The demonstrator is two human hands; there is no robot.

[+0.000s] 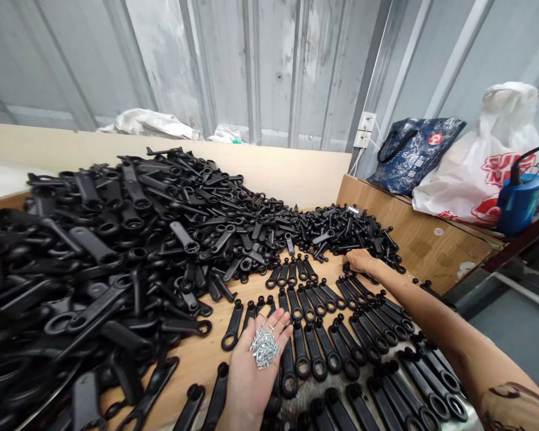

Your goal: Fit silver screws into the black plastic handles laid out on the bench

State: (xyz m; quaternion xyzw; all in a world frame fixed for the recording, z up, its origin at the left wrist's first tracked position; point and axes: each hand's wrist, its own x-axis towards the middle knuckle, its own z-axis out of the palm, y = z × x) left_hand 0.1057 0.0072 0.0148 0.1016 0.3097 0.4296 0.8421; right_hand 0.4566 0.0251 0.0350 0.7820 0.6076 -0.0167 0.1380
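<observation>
My left hand (251, 383) is palm up with its fingers spread, and a small heap of silvery screws (265, 347) lies on it. My right hand (358, 261) reaches to the far end of the rows, its fingers closed at the top of a black part (347, 268); what they grip is too small to make out. Black ring-ended handles (317, 353) lie side by side in several rows on the wooden table (184, 365). Behind my right hand is a pile of small black knobbed pieces (341, 224).
A large heap of loose black handles (117, 239) covers the left side. At the right, a wooden box (413, 233) bears a blue bag (413, 155), a white plastic bag (476, 173) and a blue container (521, 203). A pale board (291, 170) borders the back.
</observation>
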